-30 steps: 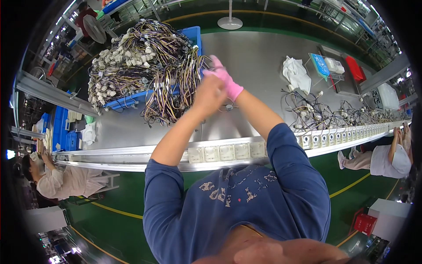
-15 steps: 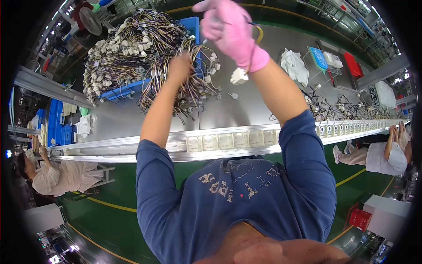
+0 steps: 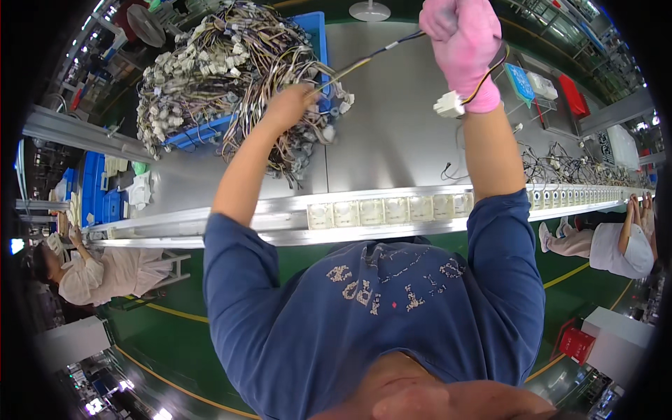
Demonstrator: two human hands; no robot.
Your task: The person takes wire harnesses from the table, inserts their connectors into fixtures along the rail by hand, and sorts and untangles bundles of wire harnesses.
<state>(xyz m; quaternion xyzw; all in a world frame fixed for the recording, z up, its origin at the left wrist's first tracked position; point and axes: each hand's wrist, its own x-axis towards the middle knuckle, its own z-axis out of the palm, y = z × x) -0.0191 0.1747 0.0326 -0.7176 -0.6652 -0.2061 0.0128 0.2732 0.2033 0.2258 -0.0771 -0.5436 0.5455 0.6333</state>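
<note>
A wire harness (image 3: 364, 61) with dark and yellow strands stretches between my two hands. My right hand (image 3: 465, 38), in a pink glove, is closed on it at the upper right. The harness's white connector (image 3: 449, 105) hangs by the glove's cuff. My bare left hand (image 3: 289, 107) is closed on the harness's other end, at the right edge of a tangled heap of wire harnesses (image 3: 210, 77). Its fingertips are partly hidden and slightly blurred. The heap, with many white connectors, spills over a blue bin (image 3: 318, 31).
A metal rail with clear square blocks (image 3: 371, 211) runs across in front of me. The steel table (image 3: 388, 133) lies beyond. At right are a blue tray (image 3: 519, 84), a red tray (image 3: 572, 99) and loose wires (image 3: 560, 168). Co-workers sit at left (image 3: 98, 269) and right (image 3: 619, 241).
My right hand has moved right, drawing the harness out into a stretched line from the heap. My left hand stays by the heap's edge. The white cloth on the right is out of sight.
</note>
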